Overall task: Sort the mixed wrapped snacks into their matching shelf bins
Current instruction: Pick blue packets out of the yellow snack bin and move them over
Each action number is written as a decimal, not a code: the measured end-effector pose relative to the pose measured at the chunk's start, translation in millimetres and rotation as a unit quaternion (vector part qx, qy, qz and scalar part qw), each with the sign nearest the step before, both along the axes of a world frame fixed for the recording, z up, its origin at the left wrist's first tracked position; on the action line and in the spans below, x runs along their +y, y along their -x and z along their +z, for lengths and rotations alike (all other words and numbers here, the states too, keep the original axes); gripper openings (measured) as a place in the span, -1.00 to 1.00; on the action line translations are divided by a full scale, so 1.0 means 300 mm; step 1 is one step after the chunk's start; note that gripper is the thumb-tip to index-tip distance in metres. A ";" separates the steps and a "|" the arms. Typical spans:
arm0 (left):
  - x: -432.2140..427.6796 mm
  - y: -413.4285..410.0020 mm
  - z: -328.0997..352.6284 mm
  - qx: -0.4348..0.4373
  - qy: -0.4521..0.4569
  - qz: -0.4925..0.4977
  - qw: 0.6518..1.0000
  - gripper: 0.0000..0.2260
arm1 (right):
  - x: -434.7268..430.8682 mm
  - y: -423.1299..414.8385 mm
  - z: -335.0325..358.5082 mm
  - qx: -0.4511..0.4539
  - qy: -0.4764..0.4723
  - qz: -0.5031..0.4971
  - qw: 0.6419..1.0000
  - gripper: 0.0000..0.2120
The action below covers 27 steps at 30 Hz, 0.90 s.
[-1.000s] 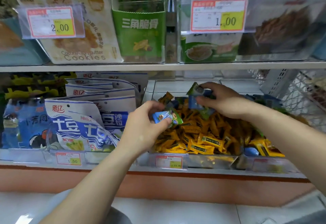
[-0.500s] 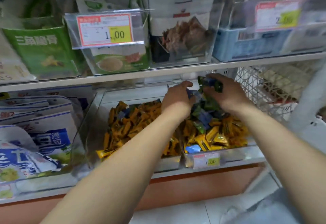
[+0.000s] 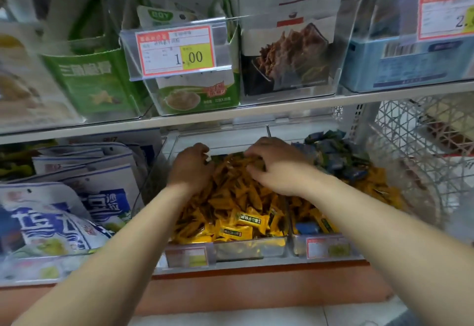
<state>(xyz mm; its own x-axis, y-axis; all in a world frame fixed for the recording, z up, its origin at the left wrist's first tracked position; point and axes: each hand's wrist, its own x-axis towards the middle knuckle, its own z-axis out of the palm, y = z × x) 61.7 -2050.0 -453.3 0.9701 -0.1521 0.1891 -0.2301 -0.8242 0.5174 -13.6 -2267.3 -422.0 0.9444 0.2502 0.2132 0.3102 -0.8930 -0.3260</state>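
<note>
Left hand (image 3: pixel 191 169), right hand (image 3: pixel 278 170) sat deep in yellow snacks (image 3: pixel 246 219), fingers (image 3: pixel 252 170) curled; pinching or not, cannot tell. Blue snacks (image 3: pixel 333 157) at 2 o'clock. Wrappers likely light, slippery: pinch sealed end.

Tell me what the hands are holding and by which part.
It cannot be told: the left hand and right hand dig curled fingers into the yellow snacks at the back of the bin, hiding any grip.

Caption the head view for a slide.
Left hand and right hand reach into a clear bin of yellow wrapped snacks; blue and green snacks heap in the neighbouring bin.
</note>
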 end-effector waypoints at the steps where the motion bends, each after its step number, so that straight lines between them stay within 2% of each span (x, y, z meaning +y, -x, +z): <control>1: 0.017 -0.040 -0.009 0.018 -0.023 0.001 1.000 -0.67 | 0.024 -0.010 -0.012 0.015 0.015 0.010 1.000 -0.57; 5: 0.028 -0.126 -0.060 0.117 -0.078 0.001 0.990 -0.58 | 0.047 -0.043 -0.058 0.061 0.100 0.010 0.993 -0.52; 8: 0.029 -0.141 -0.091 0.134 -0.125 -0.025 0.983 -0.59 | 0.041 -0.051 -0.072 0.058 0.099 0.021 0.993 -0.53; 9: 0.034 -0.136 -0.094 0.152 -0.121 -0.035 0.980 -0.57 | 0.040 -0.052 -0.073 0.055 0.093 0.025 0.994 -0.54; 12: 0.050 -0.134 -0.076 0.202 -0.077 -0.076 0.973 -0.30 | 0.040 -0.051 -0.077 0.052 0.079 0.030 0.995 -0.56; 13: 0.050 -0.140 -0.070 0.200 -0.079 -0.088 0.973 -0.32 | 0.039 -0.051 -0.078 0.050 0.075 0.030 0.995 -0.57; 16: 0.047 -0.155 -0.066 0.158 -0.083 -0.098 0.979 -0.67 | 0.036 -0.050 -0.076 0.049 0.063 0.034 0.996 -0.60; 18: 0.049 -0.152 -0.067 0.130 -0.047 -0.091 0.986 -0.79 | 0.032 -0.048 -0.076 0.043 0.059 0.040 0.997 -0.62; 23: 0.053 -0.104 -0.020 0.024 0.127 -0.025 0.991 -0.89 | 0.024 -0.046 -0.079 0.037 0.035 0.043 0.998 -0.64; 25: 0.051 -0.069 0.021 -0.025 0.180 0.002 0.983 -0.87 | 0.024 -0.046 -0.079 0.041 -0.007 0.035 0.999 -0.61; 27: 0.046 -0.025 0.065 -0.036 0.244 0.024 0.969 -0.85 | 0.028 -0.043 -0.073 0.025 -0.080 0.022 0.996 -0.57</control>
